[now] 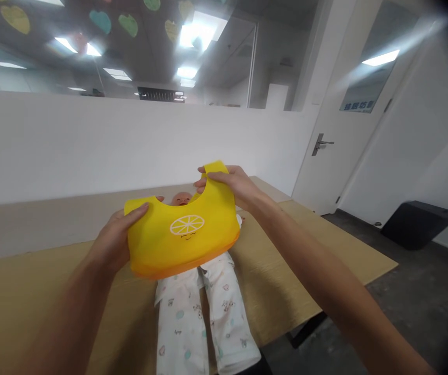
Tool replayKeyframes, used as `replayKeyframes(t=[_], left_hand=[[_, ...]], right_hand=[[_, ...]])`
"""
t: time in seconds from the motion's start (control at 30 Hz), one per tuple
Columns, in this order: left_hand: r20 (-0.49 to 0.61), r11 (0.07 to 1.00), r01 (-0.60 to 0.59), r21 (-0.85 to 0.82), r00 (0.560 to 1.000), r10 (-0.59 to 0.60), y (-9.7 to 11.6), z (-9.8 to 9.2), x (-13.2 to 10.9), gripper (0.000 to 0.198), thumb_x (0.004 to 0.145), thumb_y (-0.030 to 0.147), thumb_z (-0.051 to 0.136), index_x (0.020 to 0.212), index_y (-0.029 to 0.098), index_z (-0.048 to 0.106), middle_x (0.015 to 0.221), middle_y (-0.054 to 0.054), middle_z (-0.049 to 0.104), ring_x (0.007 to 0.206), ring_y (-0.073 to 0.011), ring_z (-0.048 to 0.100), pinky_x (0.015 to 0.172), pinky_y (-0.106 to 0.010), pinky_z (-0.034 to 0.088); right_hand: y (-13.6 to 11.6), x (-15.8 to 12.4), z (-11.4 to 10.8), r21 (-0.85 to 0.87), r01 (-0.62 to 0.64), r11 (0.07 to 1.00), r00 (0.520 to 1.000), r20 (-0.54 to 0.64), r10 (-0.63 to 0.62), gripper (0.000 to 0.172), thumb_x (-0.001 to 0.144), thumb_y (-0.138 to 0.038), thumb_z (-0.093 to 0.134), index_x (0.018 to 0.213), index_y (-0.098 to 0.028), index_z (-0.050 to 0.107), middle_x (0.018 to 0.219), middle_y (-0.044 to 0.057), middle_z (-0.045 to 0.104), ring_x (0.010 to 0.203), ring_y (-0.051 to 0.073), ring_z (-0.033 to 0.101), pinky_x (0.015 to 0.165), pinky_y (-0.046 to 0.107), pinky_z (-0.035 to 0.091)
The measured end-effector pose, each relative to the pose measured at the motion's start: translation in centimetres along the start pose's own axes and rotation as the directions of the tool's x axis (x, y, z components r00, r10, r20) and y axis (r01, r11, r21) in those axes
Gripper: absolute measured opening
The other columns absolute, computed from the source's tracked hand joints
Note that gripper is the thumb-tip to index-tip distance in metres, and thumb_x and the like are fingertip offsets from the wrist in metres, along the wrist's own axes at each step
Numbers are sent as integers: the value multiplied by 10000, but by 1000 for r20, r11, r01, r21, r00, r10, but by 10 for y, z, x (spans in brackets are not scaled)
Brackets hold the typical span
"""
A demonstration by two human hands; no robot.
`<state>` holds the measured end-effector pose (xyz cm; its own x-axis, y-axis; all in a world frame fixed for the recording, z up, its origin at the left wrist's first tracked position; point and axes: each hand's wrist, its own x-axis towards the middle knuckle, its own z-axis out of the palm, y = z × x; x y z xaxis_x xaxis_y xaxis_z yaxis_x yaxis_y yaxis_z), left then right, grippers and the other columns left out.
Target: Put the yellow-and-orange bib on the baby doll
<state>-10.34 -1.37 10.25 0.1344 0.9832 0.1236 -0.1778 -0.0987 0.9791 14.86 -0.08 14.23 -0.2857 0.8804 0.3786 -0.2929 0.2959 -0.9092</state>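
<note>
head view: bib [183, 234] stretched between left hand [112, 242] and right hand [232, 185].

1 view is given, taken from the person's head. It is aimed forward and slightly down across the wooden table [325, 250] toward a white partition wall [71, 140]. The left hand [114, 234], right hand [232, 185] and the yellow bib [181, 234] gripped between them are seen close, mid-frame.

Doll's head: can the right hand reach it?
Probably yes: the right hand looks close beside the doll's head, which shows uncovered through the neck opening, though that hand is busy gripping the yellow bib.
</note>
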Motion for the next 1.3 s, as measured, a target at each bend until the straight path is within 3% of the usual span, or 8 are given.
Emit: replayKeyframes(t=[0.23, 0.4, 0.53, 0.67, 0.77, 0.97, 1.2, 1.3], left_hand=[[28, 995, 93, -34, 995, -93, 1, 3, 10, 434, 713, 322, 741, 1126, 226, 652, 1010, -42, 720, 807, -188, 686, 665, -239, 573], [106, 983, 170, -68, 981, -163, 0, 1, 12, 411, 708, 312, 731, 1100, 218, 653, 1029, -73, 714, 826, -246, 699, 703, -313, 592], [85, 991, 130, -38, 988, -126, -8, 0, 25, 473, 669, 306, 759, 1124, 226, 655, 1021, -66, 723, 804, -238, 700, 678, -299, 585], [-84, 991, 61, 123, 995, -50, -42, -8, 58, 496, 633, 334, 778, 1100, 201, 679, 916, -50, 739, 720, -187, 682, 595, -228, 533], [-129, 986, 65, 154, 991, -45, -72, -19, 85, 493, 631, 370, 767, 1084, 194, 681, 891, -41, 734, 736, -186, 673, 607, -238, 518], [-159, 964, 138, 226, 982, -104, -109, -39, 125, 300, 622, 337, 712, 868, 167, 681, 735, -43, 707, 629, -209, 639, 551, -282, 470], [-276, 918, 248, 310, 947, -163, -142, -54, 150, 104, 628, 300, 652, 682, 213, 632, 638, -39, 660, 618, -237, 626, 546, -306, 439], [-283, 925, 309, 222, 928, -242, -145, -53, 151, 117, 625, 299, 652, 710, 219, 639, 655, -40, 665, 650, -252, 638, 563, -319, 455]], right_hand=[[1, 15, -5, 43, -69, 997, 997, -11, 70, 229, 796, -107, 592, 1023, -98, 563, 991, 148, 708, 802, 205, 693, 759, 365, 597], [5, 18, -3, 136, -137, 981, 991, 19, 136, 176, 782, -63, 540, 954, -78, 574, 991, 162, 693, 782, 198, 684, 753, 362, 590], [13, 23, -9, 133, -109, 985, 994, 32, 106, 190, 761, -43, 546, 934, -93, 606, 1021, 130, 683, 794, 167, 667, 736, 313, 572], [48, 41, -20, -2, -128, 992, 978, -166, 126, 227, 731, -68, 564, 937, -119, 646, 1046, 109, 689, 824, 179, 668, 706, 293, 552], [84, 57, -25, -90, -169, 981, 940, -314, 133, 253, 733, -126, 587, 972, -150, 668, 1095, 98, 691, 916, 207, 668, 732, 294, 541], [151, 86, -37, 16, -144, 989, 847, -515, 132, 256, 732, -70, 511, 924, -139, 666, 1158, 94, 677, 997, 184, 662, 867, 282, 498], [197, 96, -46, 44, -193, 980, 788, -588, 181, 282, 697, -58, 489, 918, -129, 650, 1148, 107, 674, 991, 164, 649, 819, 235, 489], [205, 95, -48, 60, -266, 962, 764, -596, 249, 298, 662, -68, 467, 896, -139, 638, 944, 62, 706, 812, 143, 648, 677, 215, 480]])
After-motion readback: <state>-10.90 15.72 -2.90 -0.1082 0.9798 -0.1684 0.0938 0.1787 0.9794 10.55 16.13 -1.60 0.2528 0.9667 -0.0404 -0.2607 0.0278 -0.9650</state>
